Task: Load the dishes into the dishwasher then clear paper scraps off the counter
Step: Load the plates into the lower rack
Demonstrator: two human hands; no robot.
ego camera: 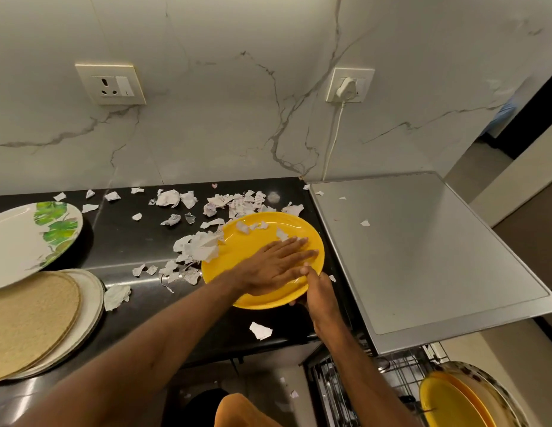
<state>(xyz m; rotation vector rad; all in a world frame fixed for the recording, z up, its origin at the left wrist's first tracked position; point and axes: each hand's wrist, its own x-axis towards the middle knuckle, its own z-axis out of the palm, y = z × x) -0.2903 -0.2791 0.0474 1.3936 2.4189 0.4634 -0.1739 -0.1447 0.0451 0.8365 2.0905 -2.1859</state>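
Yellow plate [253, 241], one, lying on the black counter [130, 241] near its right end, just beside the grey appliance top [422, 248]. A few paper scraps [242, 227] lie on its far half, and a crumpled wad overlaps its left rim.
Status, judged: loading part done. This plate looks next for the dishwasher rack [401, 374] below right, where other plates [447, 405] already stand. Scraps not yet cleared.
Risk: tilting the plate on the way down would likely shed its scraps onto the floor or into the rack. Sweeping them off first may scatter more over the counter edge. The rim is glossy and held on one side only, so it could slip.
Left hand [274, 266]: flat, fingers straight and together, pressing on the plate's middle, holding nothing.
Right hand [319, 292]: grasping the plate's near right rim, thumb on top, fingers beneath and mostly hidden
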